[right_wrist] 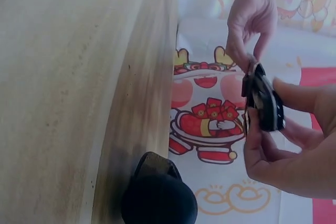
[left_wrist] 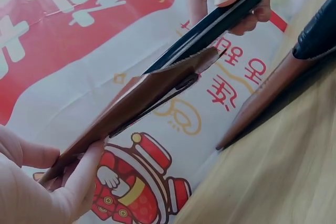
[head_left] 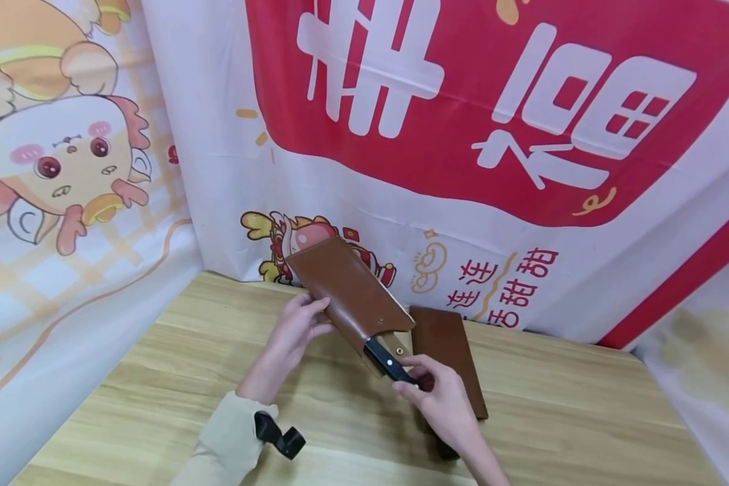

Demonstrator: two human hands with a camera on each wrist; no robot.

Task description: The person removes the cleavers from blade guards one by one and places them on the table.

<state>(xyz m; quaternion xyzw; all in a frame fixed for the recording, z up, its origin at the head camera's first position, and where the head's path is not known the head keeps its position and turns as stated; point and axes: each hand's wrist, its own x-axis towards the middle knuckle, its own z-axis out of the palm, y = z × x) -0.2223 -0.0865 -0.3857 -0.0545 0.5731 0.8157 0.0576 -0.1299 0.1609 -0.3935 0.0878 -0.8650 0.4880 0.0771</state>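
A brown leather knife sheath [head_left: 349,290] is held up over the table, its mouth tilted down toward the right. My left hand [head_left: 294,331] pinches its side edge between thumb and fingers, as the left wrist view also shows. Out of the mouth comes the black riveted handle of a knife [head_left: 384,359]; the blade is hidden inside the leather. My right hand [head_left: 440,398] grips the end of that handle. Beside the handle hangs a strap with a metal snap [head_left: 399,351], unfastened.
A second brown sheath [head_left: 446,344] lies on the wooden table [head_left: 553,405] behind my right hand, a black handle [left_wrist: 317,30] sticking out of it. Printed cloth [head_left: 219,169] hangs along the table's back edge. A black wrist mount [head_left: 279,435] sits on my left cuff.
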